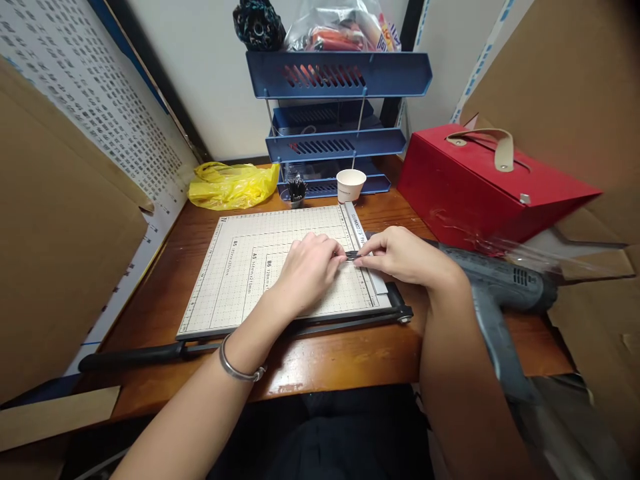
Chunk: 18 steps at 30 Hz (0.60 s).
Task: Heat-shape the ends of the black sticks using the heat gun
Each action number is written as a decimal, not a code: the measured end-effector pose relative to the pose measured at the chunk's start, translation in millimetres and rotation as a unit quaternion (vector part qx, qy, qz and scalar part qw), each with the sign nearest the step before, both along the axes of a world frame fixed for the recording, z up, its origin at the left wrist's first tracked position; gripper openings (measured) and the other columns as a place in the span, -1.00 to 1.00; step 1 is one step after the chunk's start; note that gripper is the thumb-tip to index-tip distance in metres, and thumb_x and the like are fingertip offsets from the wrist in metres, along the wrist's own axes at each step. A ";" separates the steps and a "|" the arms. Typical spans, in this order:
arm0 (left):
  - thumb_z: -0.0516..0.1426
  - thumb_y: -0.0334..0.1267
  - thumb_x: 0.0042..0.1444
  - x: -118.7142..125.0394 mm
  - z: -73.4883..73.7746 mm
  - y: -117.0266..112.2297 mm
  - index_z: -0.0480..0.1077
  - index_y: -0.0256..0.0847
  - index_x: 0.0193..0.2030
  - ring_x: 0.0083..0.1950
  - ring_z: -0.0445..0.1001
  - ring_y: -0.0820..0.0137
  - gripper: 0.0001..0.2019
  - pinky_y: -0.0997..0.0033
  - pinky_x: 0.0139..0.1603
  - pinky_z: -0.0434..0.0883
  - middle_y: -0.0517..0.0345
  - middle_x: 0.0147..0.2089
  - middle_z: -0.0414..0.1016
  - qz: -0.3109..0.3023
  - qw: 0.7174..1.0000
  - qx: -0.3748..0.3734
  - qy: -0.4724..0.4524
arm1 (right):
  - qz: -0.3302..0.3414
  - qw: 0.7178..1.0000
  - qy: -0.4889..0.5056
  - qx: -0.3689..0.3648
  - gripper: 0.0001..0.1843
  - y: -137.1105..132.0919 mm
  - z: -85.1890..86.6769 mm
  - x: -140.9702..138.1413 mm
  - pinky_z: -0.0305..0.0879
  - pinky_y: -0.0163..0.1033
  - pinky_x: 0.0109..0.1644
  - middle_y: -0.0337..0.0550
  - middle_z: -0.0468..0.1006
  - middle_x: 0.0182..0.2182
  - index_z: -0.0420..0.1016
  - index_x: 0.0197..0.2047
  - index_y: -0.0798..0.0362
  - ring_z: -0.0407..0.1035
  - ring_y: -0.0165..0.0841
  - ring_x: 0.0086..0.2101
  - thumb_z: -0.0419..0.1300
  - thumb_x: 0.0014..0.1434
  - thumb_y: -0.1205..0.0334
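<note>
Over the right part of a paper cutter's gridded board (235, 267), my left hand (313, 267) and my right hand (400, 257) face each other. Their fingertips pinch opposite ends of a small bundle of thin dark pieces (351, 256). The exact kind of these pieces is too small to make out. Along the board's front edge lies the cutter's blade arm, with its black handle (133, 355) out to the left. Behind the board, a small cup (296, 204) holds similar thin black pieces standing upright. A white paper cup (351, 187) is to its right.
A blue tiered tray rack (340, 77) stands at the back, loaded on top with plastic bags. Left of it lies a yellow plastic bag (233, 187). On the right are a red box (495, 180) with a handle and a grey heat gun (500, 277). Cardboard flanks both sides.
</note>
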<state>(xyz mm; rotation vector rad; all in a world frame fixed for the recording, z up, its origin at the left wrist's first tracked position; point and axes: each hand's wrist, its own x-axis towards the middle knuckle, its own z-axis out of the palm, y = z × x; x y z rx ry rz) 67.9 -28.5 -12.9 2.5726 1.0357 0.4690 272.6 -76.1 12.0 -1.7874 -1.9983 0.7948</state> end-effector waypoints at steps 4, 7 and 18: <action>0.17 -0.30 0.39 -1.8 -2.7 0.5 0.50 -0.18 -0.18 -0.03 0.42 0.20 -0.90 0.21 -0.01 0.34 0.08 -0.10 0.58 -0.016 0.999 -0.007 -0.029 | 0.026 0.999 0.025 0.009 -0.66 0.6 -3.2 2.5 0.06 -0.21 -0.34 -0.27 0.38 -0.58 0.66 -0.42 0.05 0.17 -0.42 -0.47 0.21 0.28 0.07; 0.17 -0.30 0.39 -3.3 -5.5 1.2 0.53 -0.17 -0.14 -0.02 0.42 0.22 -0.90 0.21 0.04 0.34 0.11 -0.09 0.60 -0.045 0.997 -0.003 -0.069 | 0.025 0.999 0.047 0.009 -0.66 0.5 -3.8 2.9 0.07 -0.22 -0.34 -0.27 0.39 -0.56 0.68 -0.40 0.05 0.19 -0.42 -0.45 0.22 0.28 0.04; 0.11 -0.41 0.39 -1.5 -9.5 -1.8 0.47 -0.23 -0.16 -0.29 0.47 0.39 -0.88 0.39 -0.20 0.36 0.14 -0.24 0.60 -0.067 0.984 -0.003 -0.168 | -0.005 0.996 0.083 0.041 -0.72 -4.2 1.5 -0.4 0.00 -0.23 -0.40 -0.32 0.31 -0.61 0.72 -0.20 0.03 0.12 -0.46 -0.51 0.28 0.25 0.02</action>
